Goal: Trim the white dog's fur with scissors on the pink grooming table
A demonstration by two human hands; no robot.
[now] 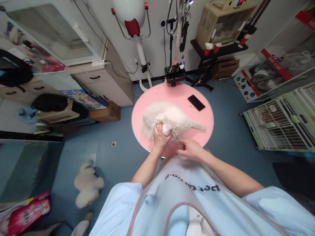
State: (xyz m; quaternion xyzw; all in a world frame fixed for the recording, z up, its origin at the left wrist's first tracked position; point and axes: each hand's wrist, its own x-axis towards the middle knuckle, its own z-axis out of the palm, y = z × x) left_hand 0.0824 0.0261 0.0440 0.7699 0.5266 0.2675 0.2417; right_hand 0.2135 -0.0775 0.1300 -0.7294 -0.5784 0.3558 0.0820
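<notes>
A fluffy white dog (176, 114) lies on the round pink table (172, 90), one leg stretched toward the right edge. My left hand (160, 137) grips the dog's near side, thumb and fingers closed around fur beside a small pink patch of skin. Whether that patch is an ear or a paw, I cannot tell. In my right hand (190, 149) is a slim metal tool with finger loops (175, 139), like scissors or forceps. Its tip touches or almost touches the pink patch. My fingers hide part of its handles.
A black phone (196, 102) lies on the table's far right. Behind stands a tool holder (175, 73) on a post, beside a white dryer (133, 16). Another white dog (88, 185) is on the floor at lower left. A wire cage (286, 121) stands at right.
</notes>
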